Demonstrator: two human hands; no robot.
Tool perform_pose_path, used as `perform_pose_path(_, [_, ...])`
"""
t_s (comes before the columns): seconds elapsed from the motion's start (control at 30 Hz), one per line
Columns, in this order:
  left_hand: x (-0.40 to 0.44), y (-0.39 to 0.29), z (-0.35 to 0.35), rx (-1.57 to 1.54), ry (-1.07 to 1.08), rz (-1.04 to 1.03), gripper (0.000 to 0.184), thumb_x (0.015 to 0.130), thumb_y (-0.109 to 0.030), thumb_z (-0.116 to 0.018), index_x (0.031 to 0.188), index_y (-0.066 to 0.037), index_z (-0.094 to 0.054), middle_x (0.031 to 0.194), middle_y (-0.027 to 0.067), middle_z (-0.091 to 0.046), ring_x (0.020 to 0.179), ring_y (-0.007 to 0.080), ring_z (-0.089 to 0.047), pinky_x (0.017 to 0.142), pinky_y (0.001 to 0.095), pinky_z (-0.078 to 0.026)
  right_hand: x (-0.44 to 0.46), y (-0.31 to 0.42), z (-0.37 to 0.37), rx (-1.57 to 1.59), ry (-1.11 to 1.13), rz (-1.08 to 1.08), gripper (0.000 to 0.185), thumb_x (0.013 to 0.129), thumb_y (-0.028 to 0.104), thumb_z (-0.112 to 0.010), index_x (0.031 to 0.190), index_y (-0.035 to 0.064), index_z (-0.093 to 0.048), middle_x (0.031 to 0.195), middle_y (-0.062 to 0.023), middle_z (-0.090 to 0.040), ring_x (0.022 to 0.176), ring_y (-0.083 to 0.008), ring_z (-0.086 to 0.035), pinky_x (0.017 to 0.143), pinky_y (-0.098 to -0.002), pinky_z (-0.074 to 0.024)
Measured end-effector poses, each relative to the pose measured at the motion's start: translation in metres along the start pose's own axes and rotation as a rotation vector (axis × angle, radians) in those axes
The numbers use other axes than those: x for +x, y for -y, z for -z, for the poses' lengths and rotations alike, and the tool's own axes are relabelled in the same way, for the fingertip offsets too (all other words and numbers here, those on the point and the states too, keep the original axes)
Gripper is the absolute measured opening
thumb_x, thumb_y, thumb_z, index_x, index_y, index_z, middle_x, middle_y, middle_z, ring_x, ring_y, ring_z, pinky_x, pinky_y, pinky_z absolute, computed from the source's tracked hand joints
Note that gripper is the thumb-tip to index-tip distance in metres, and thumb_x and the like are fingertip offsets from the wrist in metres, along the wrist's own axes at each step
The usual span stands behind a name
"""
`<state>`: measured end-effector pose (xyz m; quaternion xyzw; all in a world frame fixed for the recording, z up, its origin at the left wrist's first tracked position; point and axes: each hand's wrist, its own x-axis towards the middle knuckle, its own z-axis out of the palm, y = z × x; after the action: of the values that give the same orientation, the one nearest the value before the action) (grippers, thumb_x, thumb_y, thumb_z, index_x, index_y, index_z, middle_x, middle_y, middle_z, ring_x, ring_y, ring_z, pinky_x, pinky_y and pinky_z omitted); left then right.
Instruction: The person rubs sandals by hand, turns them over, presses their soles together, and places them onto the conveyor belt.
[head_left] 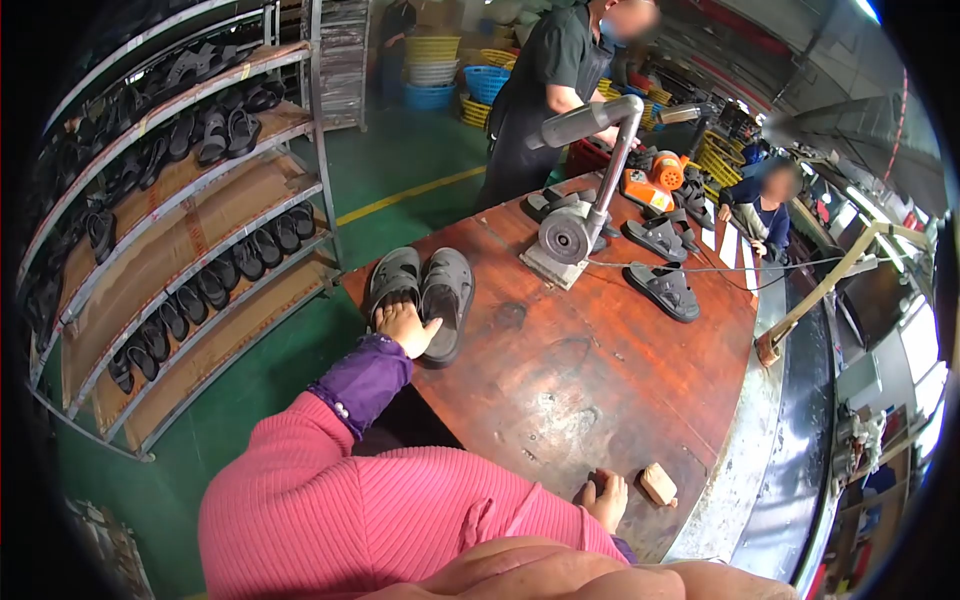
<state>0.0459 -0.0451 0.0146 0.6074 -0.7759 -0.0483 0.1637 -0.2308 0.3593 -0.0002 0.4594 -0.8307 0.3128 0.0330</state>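
A pair of dark grey sandals stands at the left edge of the reddish-brown table (560,370): the left sandal (397,268) and the right sandal (446,295), toes pointing away from me. My left hand (403,330) has its fingers inside the left sandal and its thumb over the side of the right one, gripping the adjoining sides between them. At the table's near edge rests my right hand (608,502), fingers apart and holding nothing visible. Just right of it lies a tan block (657,484), not touched by the hand.
A grinding wheel machine (565,238) with a metal pipe stands mid-table. Beyond it are more sandals (662,290) and an orange motor (667,170). A shoe rack (190,215) stands left. One person (545,90) works across the table, another (765,210) at far right.
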Motion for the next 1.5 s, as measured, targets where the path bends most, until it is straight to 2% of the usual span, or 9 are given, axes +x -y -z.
perform_pose_path(0.17, [-0.021,-0.012,0.000,-0.027,0.077,0.019,0.088,0.090,-0.059,-0.056,0.143,0.010,-0.040,0.145,0.0285,-0.046,0.141,0.0407,-0.037,0.118,0.0512,-0.023,-0.012,-0.010,0.005,-0.024,0.026,-0.010,0.027,0.078,0.013,-0.068,0.103,0.0041,-0.065,0.097,-0.0145,-0.065,0.094,-0.0371,-0.058,0.085,-0.0460,-0.0458])
perform_pose_path(0.43, [-0.008,-0.008,0.008,-0.041,0.117,0.029,0.090,0.091,-0.058,-0.055,0.147,0.009,-0.034,0.153,0.0272,-0.037,0.148,0.0387,-0.027,0.121,0.0505,-0.017,-0.004,0.003,0.002,-0.001,0.013,-0.021,0.028,0.078,0.012,-0.069,0.104,0.0036,-0.065,0.098,-0.0148,-0.065,0.095,-0.0364,-0.058,0.085,-0.0454,-0.0453])
perform_pose_path(0.6, [-0.008,-0.004,0.004,-0.069,0.032,-0.008,0.086,0.091,-0.056,-0.057,0.142,0.010,-0.040,0.148,0.0290,-0.043,0.144,0.0405,-0.032,0.120,0.0514,-0.019,-0.001,0.003,0.000,0.003,-0.007,-0.004,0.027,0.078,0.011,-0.068,0.104,0.0034,-0.065,0.098,-0.0147,-0.065,0.095,-0.0365,-0.058,0.086,-0.0453,-0.0454])
perform_pose_path(0.7, [-0.005,-0.014,0.023,-0.044,0.198,0.058,0.086,0.090,-0.059,-0.057,0.141,0.010,-0.042,0.147,0.0278,-0.044,0.142,0.0387,-0.036,0.119,0.0500,-0.022,-0.002,0.002,0.001,0.005,0.008,-0.018,0.027,0.078,0.010,-0.068,0.104,0.0035,-0.065,0.098,-0.0144,-0.064,0.096,-0.0366,-0.058,0.086,-0.0454,-0.0454])
perform_pose_path(0.73, [-0.009,-0.011,0.022,-0.050,0.130,0.018,0.076,0.090,-0.056,-0.058,0.129,0.009,-0.051,0.136,0.0273,-0.053,0.135,0.0408,-0.043,0.117,0.0522,-0.025,-0.005,0.001,0.001,0.006,0.007,-0.009,0.026,0.078,0.009,-0.068,0.104,0.0036,-0.065,0.098,-0.0144,-0.064,0.096,-0.0365,-0.058,0.086,-0.0455,-0.0454])
perform_pose_path(0.97, [-0.009,-0.008,0.014,-0.039,0.168,0.037,0.091,0.092,-0.059,-0.053,0.147,0.010,-0.033,0.155,0.0273,-0.035,0.147,0.0390,-0.028,0.121,0.0514,-0.018,-0.004,-0.001,-0.002,0.014,-0.004,0.001,0.027,0.078,0.010,-0.068,0.104,0.0038,-0.065,0.099,-0.0144,-0.064,0.096,-0.0364,-0.058,0.087,-0.0454,-0.0453])
perform_pose_path(1.2, [-0.008,-0.008,0.012,-0.041,0.152,0.034,0.089,0.091,-0.058,-0.054,0.146,0.009,-0.036,0.155,0.0263,-0.036,0.147,0.0373,-0.030,0.121,0.0499,-0.018,-0.004,0.002,0.001,0.003,0.010,-0.008,0.027,0.079,0.012,-0.069,0.104,0.0033,-0.065,0.099,-0.0152,-0.064,0.096,-0.0369,-0.057,0.086,-0.0458,-0.0451])
perform_pose_path(1.3, [-0.007,-0.004,0.002,-0.021,0.028,0.005,0.086,0.090,-0.058,-0.058,0.142,0.009,-0.042,0.147,0.0266,-0.046,0.141,0.0386,-0.038,0.118,0.0499,-0.024,-0.003,0.001,-0.001,0.020,-0.010,-0.004,0.027,0.079,0.012,-0.068,0.104,0.0031,-0.065,0.099,-0.0156,-0.063,0.096,-0.0372,-0.057,0.085,-0.0460,-0.0451])
perform_pose_path(1.5, [-0.002,-0.007,0.016,-0.028,0.106,0.037,0.087,0.090,-0.058,-0.055,0.145,0.007,-0.040,0.153,0.0254,-0.039,0.145,0.0378,-0.032,0.121,0.0504,-0.019,0.002,0.000,-0.005,0.015,-0.012,0.011,0.027,0.078,0.012,-0.068,0.104,0.0026,-0.065,0.098,-0.0161,-0.063,0.095,-0.0381,-0.057,0.085,-0.0468,-0.0451])
